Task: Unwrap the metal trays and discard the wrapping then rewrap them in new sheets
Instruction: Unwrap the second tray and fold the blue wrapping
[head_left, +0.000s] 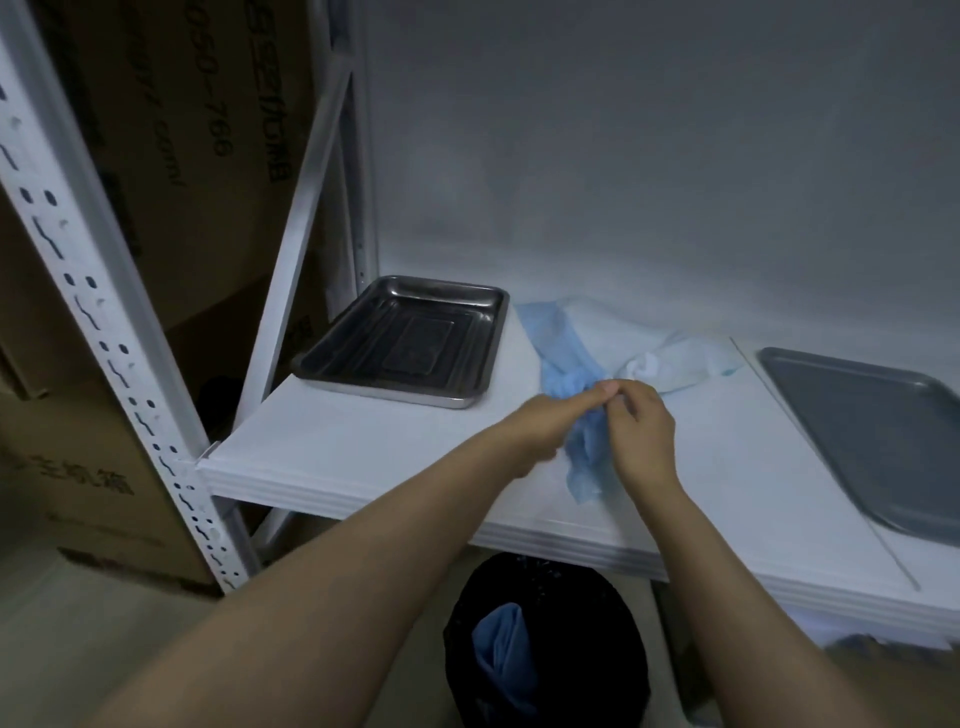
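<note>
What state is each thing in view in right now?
left tray: unwrapped, on shelf
right tray: unwrapped, on shelf
blue wrapping: bunched, on shelf
left hand: pinches blue wrapping
right hand: pinches blue wrapping
bin: open, holds discarded sheet

The white shelf (363, 452) holds a steel tray (400, 345), blue sheet (566, 358), grey tray (872, 441).

The fingers (589, 397) of the left hand (545, 423) and of the right hand (641, 434) pinched a crumpled blue sheet (569, 358) lying on the white shelf (363, 447). A bare metal tray (400, 343) lay well left of the fingers and a flat grey tray (872, 441) well to their right. A black bin (587, 639) holding a second blue wrap (504, 654) stood below them.
</note>
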